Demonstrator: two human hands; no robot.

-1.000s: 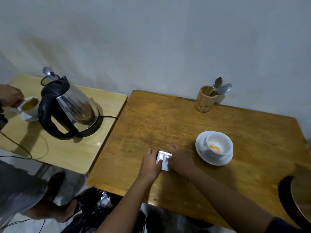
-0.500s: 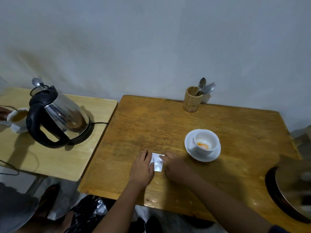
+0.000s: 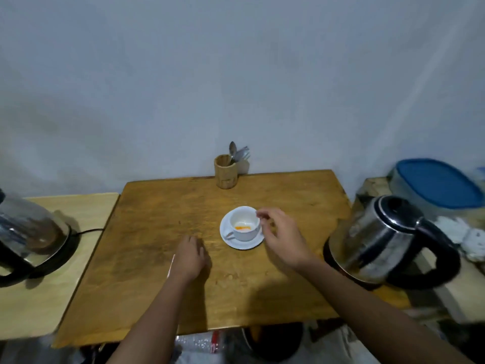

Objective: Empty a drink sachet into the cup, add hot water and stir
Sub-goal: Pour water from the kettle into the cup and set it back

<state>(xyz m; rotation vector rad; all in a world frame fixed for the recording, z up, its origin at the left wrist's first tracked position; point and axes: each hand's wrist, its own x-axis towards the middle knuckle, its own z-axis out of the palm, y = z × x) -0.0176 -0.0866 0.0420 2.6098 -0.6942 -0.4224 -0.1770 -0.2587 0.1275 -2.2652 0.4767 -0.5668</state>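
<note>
A white cup [image 3: 245,233] stands on a white saucer [image 3: 242,245] in the middle of the brown wooden table [image 3: 157,232], with orange powder [image 3: 242,228] at its bottom. My right hand [image 3: 282,233] hovers just right of the cup with fingers apart and nothing in it, its index finger by the rim. My left hand [image 3: 191,256] rests palm down on the table, left of the saucer, over the silver sachet [image 3: 171,265]. Only a thin white edge of the sachet shows. A steel kettle with a black handle [image 3: 388,240] stands at the table's right edge.
A wooden holder with spoons [image 3: 225,172] stands at the back by the wall. A second kettle [image 3: 29,232] sits on its base on the pale side table [image 3: 39,298] at left. A blue-lidded container [image 3: 435,185] and white cloth [image 3: 467,237] lie at the right.
The view has swung right, bringing the right kettle into sight. My right hand has let go of the sachet and moved up beside the cup. My left hand stays over the sachet.
</note>
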